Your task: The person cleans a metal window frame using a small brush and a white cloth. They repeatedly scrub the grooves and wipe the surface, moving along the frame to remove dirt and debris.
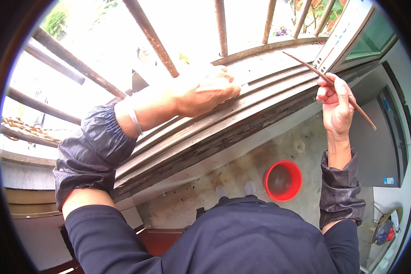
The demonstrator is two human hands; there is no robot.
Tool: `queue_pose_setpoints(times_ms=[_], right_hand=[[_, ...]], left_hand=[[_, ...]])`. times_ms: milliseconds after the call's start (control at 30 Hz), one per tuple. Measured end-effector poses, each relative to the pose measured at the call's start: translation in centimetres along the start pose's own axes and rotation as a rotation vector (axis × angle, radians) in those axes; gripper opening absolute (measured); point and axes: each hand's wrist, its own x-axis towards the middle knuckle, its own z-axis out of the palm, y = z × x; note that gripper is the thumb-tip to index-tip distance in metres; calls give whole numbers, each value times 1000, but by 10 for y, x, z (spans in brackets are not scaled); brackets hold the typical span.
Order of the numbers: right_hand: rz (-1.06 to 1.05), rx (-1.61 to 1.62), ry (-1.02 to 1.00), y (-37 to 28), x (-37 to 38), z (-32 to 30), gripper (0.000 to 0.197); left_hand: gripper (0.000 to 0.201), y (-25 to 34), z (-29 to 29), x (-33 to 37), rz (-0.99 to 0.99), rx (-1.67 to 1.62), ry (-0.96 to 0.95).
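My right hand [337,102] is raised at the right, its fingers closed round a thin brown wooden stick [306,65]. The stick slants from upper left to lower right, its tapered tip over the window sill. My left hand [205,93] rests on the grooved window track [269,93] with its fingers curled downward. A small pale edge shows by those fingertips; whatever they grip is hidden. Dark sleeve covers [93,146] wrap both forearms, and a pale band [135,121] circles my left wrist.
Rusty metal bars [153,36] stand beyond the sill. An open window sash [367,39] juts in at the upper right. On the floor below sits a red bucket [298,179] with murky liquid. A grey cabinet [372,137] stands at the right.
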Motion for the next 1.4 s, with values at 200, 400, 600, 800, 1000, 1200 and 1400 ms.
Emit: queue_pose_setpoints(times_ms=[200,400,600,800,1000,1200,1400], right_hand=[[9,-60,61,2,-11,-12,27],[-17,-52,121,-2,-12,-27,27],[-50,-140,227,-13,-8,-40,26],[-42,-249,270,-18,-10,-45,25],[-56,-330,317,-22,-19,-61,25],[-53,-387,384,-22,-37,-81,26],[-48,-345,319,-18,-24,-72,26]], left_hand=[[6,0,-10,-12,-86,-60,-74],[10,-32,-1,-13,-531,485,219],[18,-22,3,30,-439,-298,361],[20,-39,33,122,-412,-559,299],[24,-65,59,193,-457,-471,375],[29,-67,83,215,-327,-361,184],[23,-92,77,206,-112,-336,-7]])
